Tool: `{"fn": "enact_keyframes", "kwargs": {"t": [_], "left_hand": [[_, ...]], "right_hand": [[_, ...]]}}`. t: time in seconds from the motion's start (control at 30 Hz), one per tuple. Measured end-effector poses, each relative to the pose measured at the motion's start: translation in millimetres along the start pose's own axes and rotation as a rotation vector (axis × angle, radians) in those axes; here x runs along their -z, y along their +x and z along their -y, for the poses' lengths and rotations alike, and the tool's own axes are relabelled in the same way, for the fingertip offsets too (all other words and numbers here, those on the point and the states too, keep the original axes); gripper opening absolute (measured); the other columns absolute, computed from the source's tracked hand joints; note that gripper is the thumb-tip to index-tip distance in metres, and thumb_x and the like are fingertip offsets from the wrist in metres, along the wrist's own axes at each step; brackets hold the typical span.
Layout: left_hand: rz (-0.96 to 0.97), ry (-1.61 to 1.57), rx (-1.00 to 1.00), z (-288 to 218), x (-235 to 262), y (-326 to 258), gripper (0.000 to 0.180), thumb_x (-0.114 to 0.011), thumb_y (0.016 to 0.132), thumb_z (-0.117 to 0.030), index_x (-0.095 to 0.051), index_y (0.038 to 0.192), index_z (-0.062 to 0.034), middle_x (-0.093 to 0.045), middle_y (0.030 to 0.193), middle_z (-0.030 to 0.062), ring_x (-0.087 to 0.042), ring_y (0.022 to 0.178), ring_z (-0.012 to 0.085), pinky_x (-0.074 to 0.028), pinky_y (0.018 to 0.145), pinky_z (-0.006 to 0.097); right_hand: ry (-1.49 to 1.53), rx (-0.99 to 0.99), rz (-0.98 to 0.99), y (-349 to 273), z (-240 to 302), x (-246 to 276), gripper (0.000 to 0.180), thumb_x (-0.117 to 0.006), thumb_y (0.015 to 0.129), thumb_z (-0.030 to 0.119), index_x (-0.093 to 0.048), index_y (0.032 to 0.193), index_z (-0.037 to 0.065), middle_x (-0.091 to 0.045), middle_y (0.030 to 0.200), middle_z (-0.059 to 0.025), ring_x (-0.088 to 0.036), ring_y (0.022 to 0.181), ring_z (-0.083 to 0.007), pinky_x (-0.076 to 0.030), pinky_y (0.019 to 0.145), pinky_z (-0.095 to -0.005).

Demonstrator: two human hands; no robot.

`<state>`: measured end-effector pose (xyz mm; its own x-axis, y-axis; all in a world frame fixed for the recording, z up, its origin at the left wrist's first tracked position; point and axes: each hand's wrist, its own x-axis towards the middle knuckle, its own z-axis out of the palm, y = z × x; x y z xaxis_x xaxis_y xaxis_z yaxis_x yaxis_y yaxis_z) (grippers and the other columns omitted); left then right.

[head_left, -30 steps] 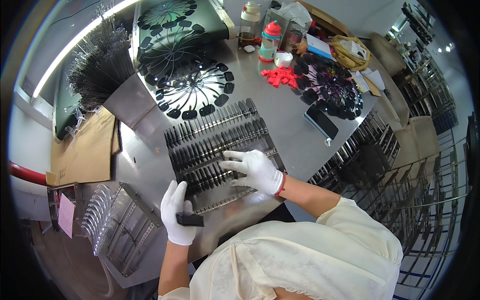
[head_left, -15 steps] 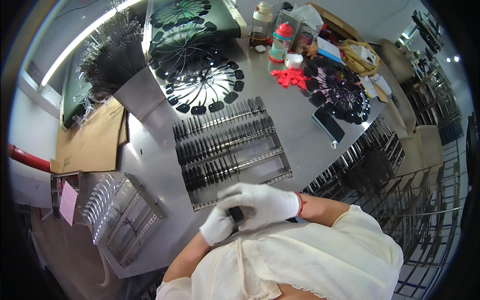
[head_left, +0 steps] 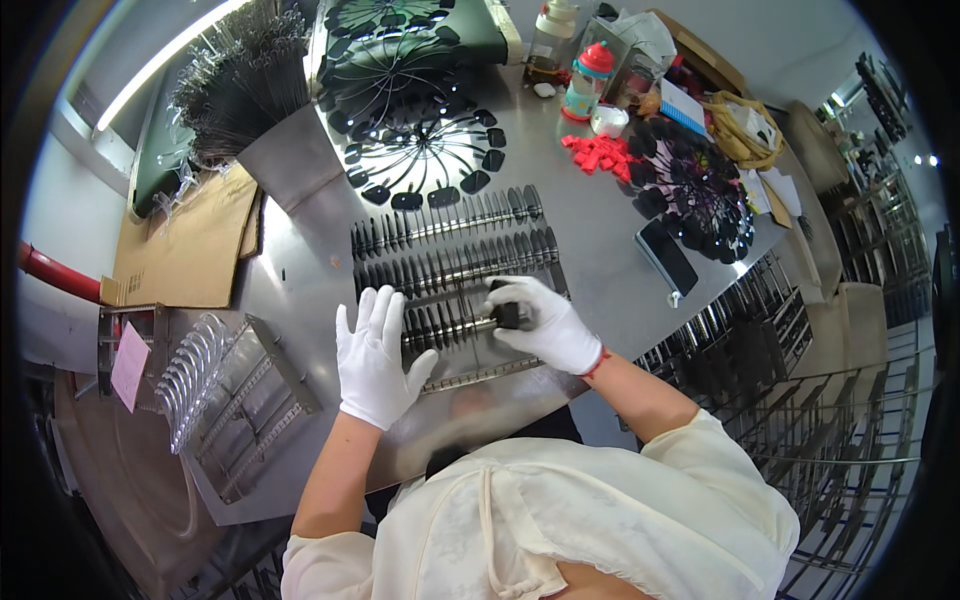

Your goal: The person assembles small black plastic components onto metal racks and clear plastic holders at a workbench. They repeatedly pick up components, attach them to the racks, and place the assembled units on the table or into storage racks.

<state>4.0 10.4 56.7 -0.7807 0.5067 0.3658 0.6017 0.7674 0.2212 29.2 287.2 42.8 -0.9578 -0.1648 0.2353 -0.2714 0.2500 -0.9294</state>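
Two white-gloved hands work at a metal rack in the head view. The right hand [head_left: 545, 325] grips a small black piece [head_left: 507, 315] between thumb and fingers, above the right part of the rack's front row; whether the piece touches the rack, I cannot tell. The left hand [head_left: 378, 362] is unclenched and grasps nothing visible, its fingers spread at the rack's left edge, though contact there is unclear. The rack [head_left: 490, 375] lies on the metal table [head_left: 600, 240] and carries three rows of thin dark plates [head_left: 450, 270] standing on edge. Beyond it lies a ring of black pieces on thin stems [head_left: 420, 145]. To the right is a phone [head_left: 667, 258], with red bits [head_left: 600, 156] and a red-topped bottle [head_left: 580, 100] farther back. At lower left, clear curved plates [head_left: 190, 380] stand beside another rack [head_left: 245, 420].
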Motion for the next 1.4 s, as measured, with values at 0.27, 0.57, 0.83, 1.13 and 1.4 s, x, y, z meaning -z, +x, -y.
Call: {"fn": "enact_keyframes", "kwargs": {"t": [0.27, 0.57, 0.83, 1.13, 1.4], "left_hand": [[0.08, -0.023, 0.046, -8.3, 1.4, 5.4, 0.087, -0.084, 0.069, -0.023, -0.046, 0.144, 0.0036, -0.049, 0.148, 0.0249, -0.045, 0.14, 0.0425, -0.024, 0.12, 0.06], [0.2, 0.131, -0.037, -11.3, 2.1, 13.0, 0.071, -0.068, 0.093, -0.038, -0.045, 0.148, 0.0013, -0.047, 0.153, 0.0228, -0.04, 0.143, 0.0413, -0.028, 0.119, 0.058], [0.229, 0.127, -0.036, -15.1, 10.1, 20.0, 0.07, -0.068, 0.093, -0.036, -0.045, 0.148, 0.0015, -0.045, 0.154, 0.0223, -0.04, 0.143, 0.0417, -0.027, 0.119, 0.058], [0.199, 0.014, -0.017, -1.7, 4.4, 19.0, 0.082, -0.079, 0.077, -0.025, -0.045, 0.146, 0.0017, -0.046, 0.152, 0.0227, -0.04, 0.142, 0.0405, -0.024, 0.12, 0.058], [0.285, -0.099, -0.359, -85.6, -4.9, 70.9, 0.082, -0.078, 0.078, -0.045, -0.05, 0.142, -0.0031, -0.045, 0.152, 0.0189, -0.039, 0.144, 0.0369, -0.024, 0.119, 0.06]], "right_hand": [[-0.258, 0.296, 0.108, 21.5, 7.5, -11.7, 0.032, -0.076, 0.071, 0.009, -0.074, 0.103, 0.013, -0.064, 0.124, -0.0186, -0.063, 0.113, -0.0365, -0.054, 0.096, -0.0425], [-0.417, 0.083, 0.2, 1.5, -17.3, 14.6, 0.043, -0.081, 0.071, 0.014, -0.075, 0.112, 0.027, -0.055, 0.143, -0.0129, -0.062, 0.104, -0.0373, -0.052, 0.094, -0.0439], [-0.461, 0.081, 0.183, -7.1, -18.8, 53.3, 0.047, -0.083, 0.07, 0.027, -0.074, 0.116, 0.03, -0.058, 0.145, -0.0087, -0.065, 0.1, -0.0291, -0.049, 0.092, -0.0397], [-0.826, 0.143, 0.128, -28.0, -6.4, 93.8, 0.046, -0.073, 0.082, 0.038, -0.069, 0.126, 0.026, -0.062, 0.138, -0.0091, -0.071, 0.092, -0.0292, -0.056, 0.078, -0.0411], [-1.072, 0.083, 0.107, -36.4, 14.2, 85.9, 0.077, -0.08, 0.078, 0.045, -0.054, 0.146, 0.02, -0.047, 0.15, -0.0189, -0.05, 0.133, -0.0344, -0.042, 0.108, -0.0477]]}}
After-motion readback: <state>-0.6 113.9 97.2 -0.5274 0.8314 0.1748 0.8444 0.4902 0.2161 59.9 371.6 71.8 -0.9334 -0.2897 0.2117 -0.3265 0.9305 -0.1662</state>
